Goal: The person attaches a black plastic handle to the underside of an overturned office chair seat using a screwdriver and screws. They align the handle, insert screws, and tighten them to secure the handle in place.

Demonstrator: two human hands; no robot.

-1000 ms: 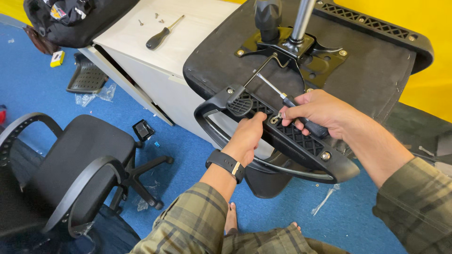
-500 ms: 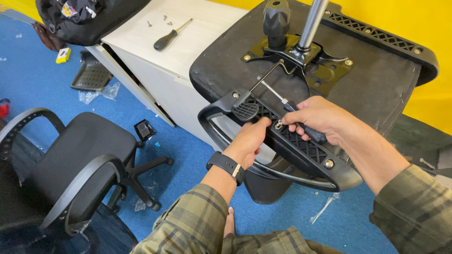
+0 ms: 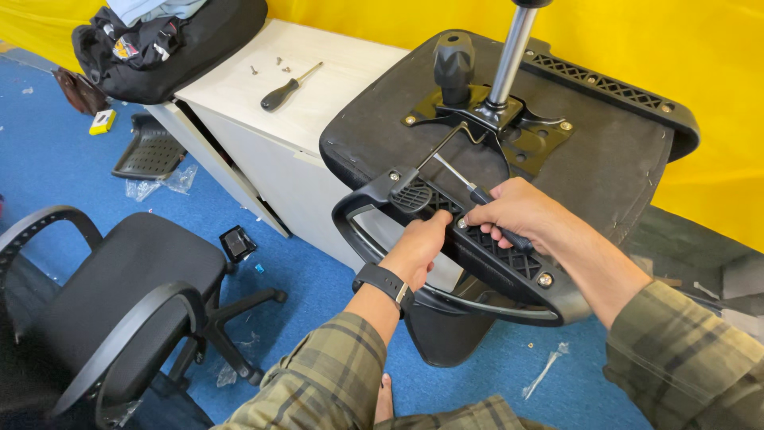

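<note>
- Black plastic armrest [image 3: 477,255] lies gripped by the left hand [image 3: 420,243], just beside the right hand [image 3: 521,213] clenching a screwdriver [image 3: 477,195].
- Both grips unchanged since earlier.

The white table [image 3: 334,95] carries a screwdriver [image 3: 288,86], loose screws [image 3: 267,65], a dark bag [image 3: 171,44] and the upturned chair seat [image 3: 605,159].

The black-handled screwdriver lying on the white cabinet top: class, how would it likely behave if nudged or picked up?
The screwdriver looks rigid, with a metal shaft and a hard handle, so it probably will not flex. Its rounded handle suggests it may roll if pushed sideways across the flat cabinet top. It seems small enough to lift with one hand.
</note>
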